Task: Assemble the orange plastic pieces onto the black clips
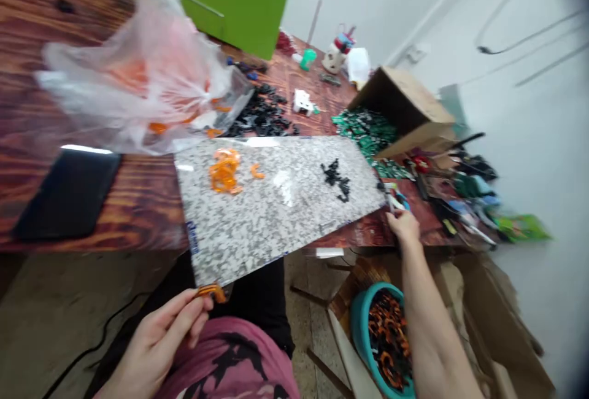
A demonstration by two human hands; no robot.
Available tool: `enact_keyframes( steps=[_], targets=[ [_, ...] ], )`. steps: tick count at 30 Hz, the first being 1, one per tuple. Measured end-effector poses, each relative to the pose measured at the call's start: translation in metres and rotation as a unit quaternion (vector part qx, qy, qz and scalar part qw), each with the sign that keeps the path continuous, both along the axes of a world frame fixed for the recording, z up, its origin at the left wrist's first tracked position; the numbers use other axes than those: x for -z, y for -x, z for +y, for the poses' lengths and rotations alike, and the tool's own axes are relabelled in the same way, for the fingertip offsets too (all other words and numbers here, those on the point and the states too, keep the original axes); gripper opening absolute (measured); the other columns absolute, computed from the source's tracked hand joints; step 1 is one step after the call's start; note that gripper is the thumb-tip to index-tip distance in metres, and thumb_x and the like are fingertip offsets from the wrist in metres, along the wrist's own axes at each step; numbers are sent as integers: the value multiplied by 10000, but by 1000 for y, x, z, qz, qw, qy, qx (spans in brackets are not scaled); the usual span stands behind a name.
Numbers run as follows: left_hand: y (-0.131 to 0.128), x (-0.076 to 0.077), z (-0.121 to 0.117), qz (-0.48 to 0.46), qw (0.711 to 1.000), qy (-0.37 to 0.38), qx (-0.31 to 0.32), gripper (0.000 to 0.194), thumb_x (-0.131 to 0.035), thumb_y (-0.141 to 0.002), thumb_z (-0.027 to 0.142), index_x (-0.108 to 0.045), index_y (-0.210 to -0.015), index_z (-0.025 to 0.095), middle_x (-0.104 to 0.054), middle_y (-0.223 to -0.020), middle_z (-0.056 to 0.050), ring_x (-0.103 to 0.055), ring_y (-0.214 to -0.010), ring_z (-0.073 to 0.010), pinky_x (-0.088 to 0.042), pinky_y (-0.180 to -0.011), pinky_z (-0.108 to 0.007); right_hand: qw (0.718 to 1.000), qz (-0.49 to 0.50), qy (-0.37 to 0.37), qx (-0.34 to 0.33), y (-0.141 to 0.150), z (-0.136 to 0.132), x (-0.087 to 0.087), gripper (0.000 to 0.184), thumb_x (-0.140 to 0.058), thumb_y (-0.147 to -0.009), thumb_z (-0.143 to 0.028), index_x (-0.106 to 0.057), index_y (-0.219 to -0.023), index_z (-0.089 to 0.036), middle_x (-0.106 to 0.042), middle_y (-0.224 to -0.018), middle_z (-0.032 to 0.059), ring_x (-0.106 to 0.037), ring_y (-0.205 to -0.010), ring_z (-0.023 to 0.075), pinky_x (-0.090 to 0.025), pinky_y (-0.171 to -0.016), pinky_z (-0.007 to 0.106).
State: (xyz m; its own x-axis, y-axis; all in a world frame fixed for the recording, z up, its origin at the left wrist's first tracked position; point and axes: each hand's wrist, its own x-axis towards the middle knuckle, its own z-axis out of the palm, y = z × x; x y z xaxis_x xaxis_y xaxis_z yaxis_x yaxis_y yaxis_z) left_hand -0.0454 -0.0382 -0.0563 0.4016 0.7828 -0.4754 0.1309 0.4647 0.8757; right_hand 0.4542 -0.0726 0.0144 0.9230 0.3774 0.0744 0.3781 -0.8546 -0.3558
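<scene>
My left hand (177,325) pinches a small orange and black plastic piece (212,292) between thumb and fingers, just off the near corner of a speckled grey stone slab (257,233). On the slab lie a pile of curved orange plastic pieces (224,170), a single orange piece (256,171) and a cluster of small black pieces (335,177). My right hand (405,226) is stretched out past the slab's right end, its fingers closed at a blurred white and blue object (394,197) whose kind I cannot make out.
Behind the slab sit a plastic bag (151,80) with orange pieces and a heap of black parts (264,110). A tipped cardboard box (405,104) spills green and black pieces (368,132). A phone or tablet (69,193) lies left. Below right stands a turquoise bucket (363,325) of orange-black pieces.
</scene>
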Motion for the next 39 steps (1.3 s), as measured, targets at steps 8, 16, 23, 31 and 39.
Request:
enact_keyframes(
  steps=[8,16,23,31,39],
  targets=[
    [-10,-25,0,-74,996,48,31,381,-530,-835,502,-611,-788,133,-469,-536,52,-375,-465,-69,-271,-449,-189,999,-30,-14,2,11,-5,12,115,-591,-800,-218,-636,-714,-157,-587,-677,169,-597,-793,299,-366,-664,435],
    [-13,-23,-8,-70,994,78,7,343,-547,-819,476,-609,-792,139,-490,-494,59,-325,-409,-60,-192,-400,-193,930,185,-172,-266,160,-33,-21,176,-548,-858,-378,-635,-839,-227,-527,-585,21,-482,-484,130,-373,-450,268],
    [-20,-17,-14,-90,989,104,-47,378,-613,-751,505,-610,-788,129,-517,-515,52,-388,-406,-57,-228,-397,-183,807,217,-93,-542,263,-58,-28,152,-436,-914,-203,-565,-993,-216,-568,-696,9,-528,-560,117,-453,-510,201],
    [-23,-13,-17,-126,985,103,-64,367,-618,-762,485,-606,-778,118,-524,-519,48,-407,-410,-50,-247,-386,-172,791,213,-26,-573,279,-63,-5,153,-393,-932,-176,-530,-995,-200,-594,-779,24,-585,-663,124,-474,-605,200],
    [-25,-12,-19,-128,983,108,-79,362,-619,-760,486,-603,-785,126,-526,-521,52,-413,-406,-55,-268,-385,-176,805,81,-121,-575,271,-75,-19,229,-462,-892,-178,-546,-1105,-198,-666,-876,80,-655,-777,189,-532,-672,263]
  ],
)
